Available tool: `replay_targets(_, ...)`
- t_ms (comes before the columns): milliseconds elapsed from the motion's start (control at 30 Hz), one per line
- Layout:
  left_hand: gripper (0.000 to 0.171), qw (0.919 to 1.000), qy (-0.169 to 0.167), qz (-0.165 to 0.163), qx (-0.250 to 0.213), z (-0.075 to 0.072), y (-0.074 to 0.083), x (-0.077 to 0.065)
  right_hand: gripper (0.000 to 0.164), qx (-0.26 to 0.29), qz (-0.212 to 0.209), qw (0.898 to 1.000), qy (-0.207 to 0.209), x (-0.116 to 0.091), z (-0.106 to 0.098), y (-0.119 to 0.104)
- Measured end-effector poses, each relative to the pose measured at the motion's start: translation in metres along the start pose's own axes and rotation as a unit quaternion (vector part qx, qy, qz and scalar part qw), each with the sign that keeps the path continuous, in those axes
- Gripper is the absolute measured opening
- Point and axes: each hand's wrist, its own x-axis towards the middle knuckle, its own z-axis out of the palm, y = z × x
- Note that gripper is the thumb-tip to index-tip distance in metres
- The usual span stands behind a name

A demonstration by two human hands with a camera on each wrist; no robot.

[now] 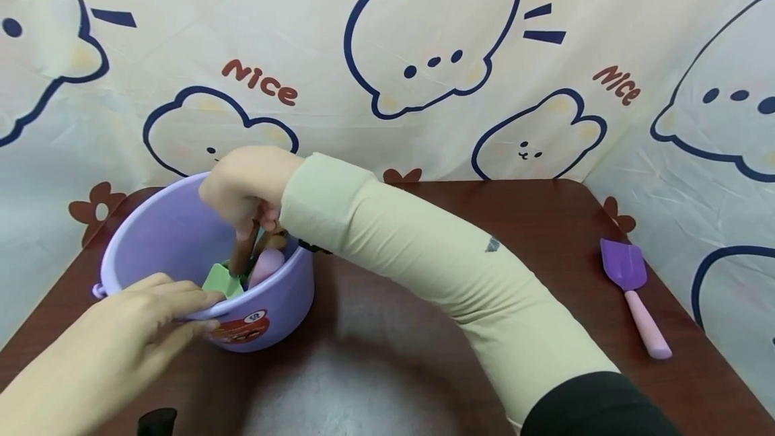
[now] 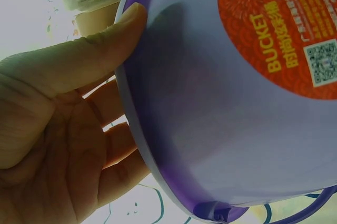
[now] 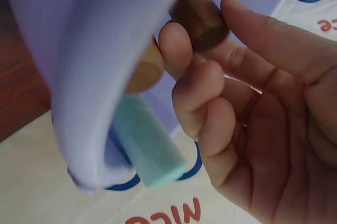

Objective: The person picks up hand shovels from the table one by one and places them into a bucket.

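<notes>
A purple bucket (image 1: 278,315) with a red label stands on the left of the table, several handled tools inside. My left hand (image 1: 154,311) grips its near rim, thumb outside and fingers over the inner side; the left wrist view shows the thumb (image 2: 113,40) on the rim. Reaching into the bucket from above, my right hand (image 1: 245,187) pinches the brown wooden handle (image 3: 202,21) of a green-headed spatula (image 1: 223,281) between thumb and curled index finger. Beside it are a pink rounded tool end (image 1: 266,266), a lighter wooden handle (image 3: 147,71) and a mint-green handle (image 3: 150,145).
A spatula with a purple blade and pink handle (image 1: 630,281) lies on the right side of the brown table (image 1: 387,369). A cartoon-printed curtain (image 1: 327,113) hangs behind the table. A black object (image 1: 156,422) shows at the bottom edge. My right forearm crosses the table's middle.
</notes>
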Motion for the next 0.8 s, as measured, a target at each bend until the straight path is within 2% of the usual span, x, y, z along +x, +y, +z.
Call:
replay_targets(133, 0.035, 0.9992, -0.026, -0.03, 0.001, 0.0, 0.0, 0.001, 0.029, 0.002, -0.034, 0.999, 0.021, -0.007, -0.002, 0.015)
replay_targets(200, 0.034, 0.9984, -0.039, -0.041, 0.0, 0.0, 0.001, 0.001, 0.021, 0.011, -0.066, 0.997, 0.044, -0.012, -0.001, 0.026)
replay_targets(300, 0.033, 0.9956, -0.067, -0.065, -0.005, -0.001, 0.002, 0.002, 0.019, 0.065, -0.118, 0.987, 0.082, -0.019, 0.004, 0.047)
replay_targets(467, 0.031, 0.9933, -0.084, -0.079, -0.009, -0.002, 0.004, 0.003, 0.023, 0.144, -0.195, 0.959, 0.149, -0.032, 0.017, 0.082)
replay_targets(567, 0.032, 0.9944, -0.074, -0.075, -0.006, -0.002, 0.004, 0.003, 0.023, 0.183, -0.221, 0.94, 0.187, -0.04, 0.029, 0.101)
replay_targets(667, 0.033, 0.996, -0.06, -0.065, -0.004, -0.002, 0.004, 0.002, 0.023, 0.215, -0.233, 0.921, 0.224, -0.049, 0.045, 0.121)
replay_targets(800, 0.035, 0.9979, -0.039, -0.051, 0.001, -0.001, 0.004, 0.002, 0.023, 0.25, -0.222, 0.901, 0.277, -0.062, 0.072, 0.148)
